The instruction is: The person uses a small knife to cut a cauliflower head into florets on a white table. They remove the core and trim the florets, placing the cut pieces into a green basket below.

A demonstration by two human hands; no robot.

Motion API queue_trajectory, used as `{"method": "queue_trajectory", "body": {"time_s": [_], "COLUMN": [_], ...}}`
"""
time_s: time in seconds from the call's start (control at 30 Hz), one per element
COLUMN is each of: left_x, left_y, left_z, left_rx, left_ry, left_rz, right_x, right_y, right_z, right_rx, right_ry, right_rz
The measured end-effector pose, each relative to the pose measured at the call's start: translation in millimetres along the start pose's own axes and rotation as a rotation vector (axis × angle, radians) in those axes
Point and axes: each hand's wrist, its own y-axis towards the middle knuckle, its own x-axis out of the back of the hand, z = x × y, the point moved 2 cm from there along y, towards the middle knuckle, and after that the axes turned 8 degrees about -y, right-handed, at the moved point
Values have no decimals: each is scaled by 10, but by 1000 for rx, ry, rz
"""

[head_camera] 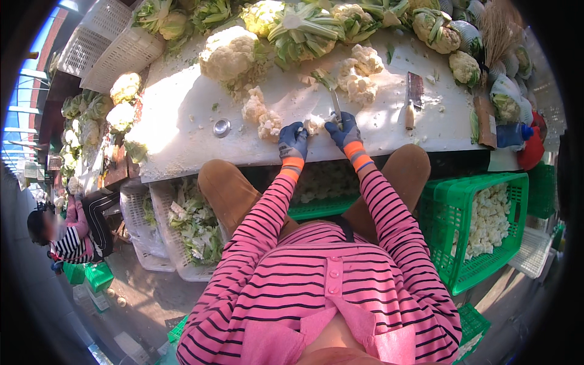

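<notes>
My gloved left hand is near the front edge of the white worktable, its fingers closed on a small cauliflower floret. Just to the right, my gloved right hand grips a small knife, whose blade points away from me. The handle is mostly hidden in the glove. Cut cauliflower clusters lie beyond my left hand. Larger pieces rest past the knife. A big cauliflower head sits farther back on the left.
A cleaver with a wooden handle lies to the right. A round metal object is on the left. Whole cauliflowers line the back. Below stand a green crate of florets and a white crate of leaves. A co-worker sits far left.
</notes>
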Motion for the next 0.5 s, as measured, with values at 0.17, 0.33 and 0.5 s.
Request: {"method": "queue_trajectory", "body": {"time_s": [0.17,0.33,0.5], "left_x": [-10,-7,20], "left_y": [15,-4,-5], "left_z": [61,13,24], "left_rx": [14,-60,54], "left_ry": [-71,-63,-100], "left_rz": [3,-13,29], "right_x": [91,-20,-111], "right_y": [-402,-610,-496], "right_z": [211,187,164], "right_rx": [92,176,72], "right_ry": [-115,-424,-590], "right_rz": [118,354,472]}}
